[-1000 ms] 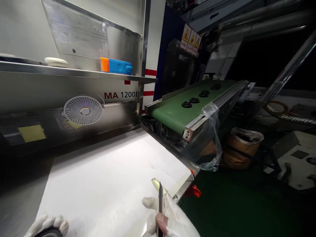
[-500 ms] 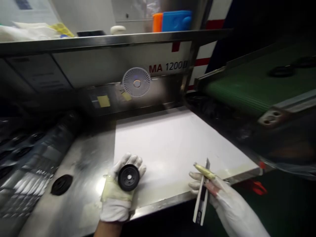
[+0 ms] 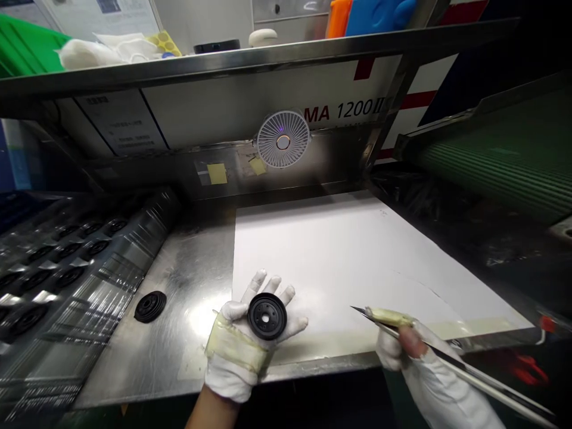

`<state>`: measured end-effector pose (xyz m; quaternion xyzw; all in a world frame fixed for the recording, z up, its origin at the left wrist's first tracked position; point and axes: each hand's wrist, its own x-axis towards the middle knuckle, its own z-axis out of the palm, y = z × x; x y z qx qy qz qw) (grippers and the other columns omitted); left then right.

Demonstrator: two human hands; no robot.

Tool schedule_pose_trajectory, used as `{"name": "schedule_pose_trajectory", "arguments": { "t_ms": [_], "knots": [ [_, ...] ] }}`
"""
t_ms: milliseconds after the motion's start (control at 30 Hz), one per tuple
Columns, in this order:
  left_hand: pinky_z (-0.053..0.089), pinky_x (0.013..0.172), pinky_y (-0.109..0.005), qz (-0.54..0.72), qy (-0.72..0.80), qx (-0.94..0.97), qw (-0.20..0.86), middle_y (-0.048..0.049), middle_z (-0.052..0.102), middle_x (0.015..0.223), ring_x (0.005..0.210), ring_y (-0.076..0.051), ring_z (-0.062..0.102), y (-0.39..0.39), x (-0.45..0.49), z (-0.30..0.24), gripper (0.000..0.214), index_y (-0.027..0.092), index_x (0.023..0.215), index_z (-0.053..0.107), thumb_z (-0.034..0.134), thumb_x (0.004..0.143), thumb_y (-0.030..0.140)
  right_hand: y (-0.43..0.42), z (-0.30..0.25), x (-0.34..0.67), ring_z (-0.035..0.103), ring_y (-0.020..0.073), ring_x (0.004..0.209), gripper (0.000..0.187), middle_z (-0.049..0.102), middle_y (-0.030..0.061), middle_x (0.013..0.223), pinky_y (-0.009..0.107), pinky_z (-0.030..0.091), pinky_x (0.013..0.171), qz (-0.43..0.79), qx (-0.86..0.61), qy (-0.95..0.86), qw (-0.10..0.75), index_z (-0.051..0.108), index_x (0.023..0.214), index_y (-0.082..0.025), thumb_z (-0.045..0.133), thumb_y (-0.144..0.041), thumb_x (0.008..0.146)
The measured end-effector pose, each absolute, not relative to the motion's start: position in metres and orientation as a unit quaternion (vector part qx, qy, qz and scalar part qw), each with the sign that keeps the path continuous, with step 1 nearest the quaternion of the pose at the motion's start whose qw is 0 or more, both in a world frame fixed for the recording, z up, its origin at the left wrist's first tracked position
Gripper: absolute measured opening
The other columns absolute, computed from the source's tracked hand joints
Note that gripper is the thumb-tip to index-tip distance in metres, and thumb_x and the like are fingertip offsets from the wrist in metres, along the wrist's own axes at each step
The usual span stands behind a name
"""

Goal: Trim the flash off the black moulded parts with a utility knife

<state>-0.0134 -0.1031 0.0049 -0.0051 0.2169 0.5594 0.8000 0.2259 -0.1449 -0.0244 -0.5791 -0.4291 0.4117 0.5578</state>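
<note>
My left hand (image 3: 241,339), in a white glove with yellow tape around it, is turned palm up with its fingers spread. A black round plastic part (image 3: 267,316), like a small wheel with a centre hole, lies on that palm. My right hand (image 3: 413,345), gloved with a bare thumb and a yellow-wrapped fingertip, grips a slim cutter knife (image 3: 473,375). Its pointed blade faces left, toward the round part but apart from it. Another black round part (image 3: 150,307) rests on the metal bench left of my left hand.
A white sheet (image 3: 313,250) covers much of the metal bench (image 3: 192,256). Stacked clear trays (image 3: 120,268) with several black round parts stand at left. A small fan (image 3: 283,140) hangs under the shelf (image 3: 223,62). Red-handled scissors (image 3: 529,369) hang at right, below a green conveyor (image 3: 504,155).
The view has swung left. My left fingers have spread wider under the round part. My right hand has turned the knife from upright to pointing left.
</note>
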Motion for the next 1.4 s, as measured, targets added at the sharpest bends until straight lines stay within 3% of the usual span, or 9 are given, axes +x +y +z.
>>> {"name": "schedule_pose_trajectory", "arguments": {
  "t_ms": [167, 267, 400, 633, 767, 900, 1200, 1300, 1400],
  "knots": [
    [0.047, 0.074, -0.052, 0.51, 0.228, 0.076, 0.826, -0.0126, 0.04, 0.136, 0.107, -0.036, 0.052, -0.109, -0.012, 0.006, 0.057, 0.023, 0.13, 0.039, 0.041, 0.073, 0.018, -0.144, -0.025, 0.225, 0.06, 0.0271, 0.09, 0.036, 0.065, 0.008, 0.099, 0.039, 0.049, 0.08, 0.426, -0.586, -0.43, 0.539, 0.063, 0.103, -0.024, 0.065, -0.045, 0.073],
    [0.046, 0.062, -0.04, 0.461, 0.241, 0.153, 0.84, -0.0176, 0.049, 0.126, 0.085, -0.031, 0.061, -0.114, -0.006, 0.003, 0.057, 0.022, 0.134, 0.035, 0.037, 0.077, 0.022, -0.137, -0.017, 0.227, 0.061, 0.0246, 0.088, 0.031, 0.065, 0.0061, 0.096, 0.036, 0.047, 0.083, 0.42, -0.582, -0.462, 0.521, 0.063, 0.102, -0.024, 0.063, -0.043, 0.076],
    [0.043, 0.067, -0.042, 0.411, 0.286, 0.277, 0.82, -0.0152, 0.061, 0.102, 0.066, -0.026, 0.063, -0.122, 0.008, 0.002, 0.062, 0.022, 0.138, 0.028, 0.039, 0.077, 0.023, -0.119, 0.01, 0.215, 0.06, 0.0179, 0.079, 0.012, 0.063, 0.0015, 0.085, 0.026, 0.047, 0.071, 0.311, -0.556, -0.626, 0.451, 0.064, 0.088, -0.024, 0.057, -0.032, 0.083],
    [0.043, 0.071, -0.042, 0.351, 0.3, 0.309, 0.831, -0.0104, 0.061, 0.099, 0.071, -0.025, 0.063, -0.124, 0.019, 0.002, 0.071, 0.027, 0.139, 0.023, 0.047, 0.072, 0.022, -0.099, 0.023, 0.182, 0.052, 0.0133, 0.059, 0.027, 0.055, 0.001, 0.066, 0.023, 0.04, 0.054, 0.177, -0.564, -0.738, 0.326, 0.056, 0.066, -0.02, 0.047, -0.033, 0.087],
    [0.04, 0.076, -0.046, 0.397, 0.298, 0.266, 0.826, -0.0127, 0.058, 0.107, 0.071, -0.027, 0.063, -0.124, 0.009, 0.004, 0.061, 0.025, 0.136, 0.031, 0.04, 0.076, 0.021, -0.096, 0.01, 0.21, 0.055, 0.0156, 0.067, 0.019, 0.058, 0.0029, 0.075, 0.026, 0.043, 0.063, 0.144, -0.574, -0.71, 0.382, 0.06, 0.083, -0.019, 0.045, -0.03, 0.087],
    [0.042, 0.073, -0.047, 0.436, 0.301, 0.208, 0.822, -0.0157, 0.054, 0.118, 0.078, -0.029, 0.062, -0.12, -0.001, 0.003, 0.057, 0.024, 0.136, 0.032, 0.038, 0.079, 0.021, -0.1, -0.004, 0.24, 0.059, 0.0191, 0.076, 0.023, 0.062, 0.0025, 0.078, 0.031, 0.046, 0.076, 0.214, -0.622, -0.638, 0.402, 0.061, 0.1, -0.021, 0.051, -0.029, 0.081],
    [0.043, 0.078, -0.048, 0.447, 0.266, 0.188, 0.833, -0.0138, 0.042, 0.133, 0.105, -0.035, 0.053, -0.114, 0.001, -0.004, 0.055, 0.024, 0.134, 0.035, 0.038, 0.08, 0.019, -0.119, -0.004, 0.194, 0.06, 0.0164, 0.077, 0.009, 0.064, -0.0023, 0.081, 0.025, 0.047, 0.069, 0.403, -0.564, -0.62, 0.366, 0.063, 0.087, -0.024, 0.06, -0.031, 0.08],
    [0.043, 0.079, -0.048, 0.443, 0.273, 0.19, 0.832, -0.0139, 0.041, 0.134, 0.104, -0.035, 0.054, -0.115, 0.0, -0.003, 0.057, 0.025, 0.135, 0.034, 0.041, 0.078, 0.019, -0.115, 0.001, 0.188, 0.055, 0.0133, 0.061, 0.015, 0.059, -0.0033, 0.066, 0.023, 0.043, 0.055, 0.404, -0.526, -0.661, 0.353, 0.058, 0.069, -0.021, 0.056, -0.027, 0.083],
    [0.045, 0.077, -0.048, 0.459, 0.277, 0.181, 0.824, -0.0143, 0.039, 0.135, 0.105, -0.035, 0.053, -0.115, -0.003, 0.0, 0.057, 0.024, 0.134, 0.035, 0.041, 0.078, 0.018, -0.11, -0.002, 0.197, 0.054, 0.0138, 0.065, 0.016, 0.057, -0.0022, 0.068, 0.024, 0.044, 0.062, 0.33, -0.531, -0.67, 0.4, 0.057, 0.073, -0.02, 0.051, -0.026, 0.086]
  ]
}}
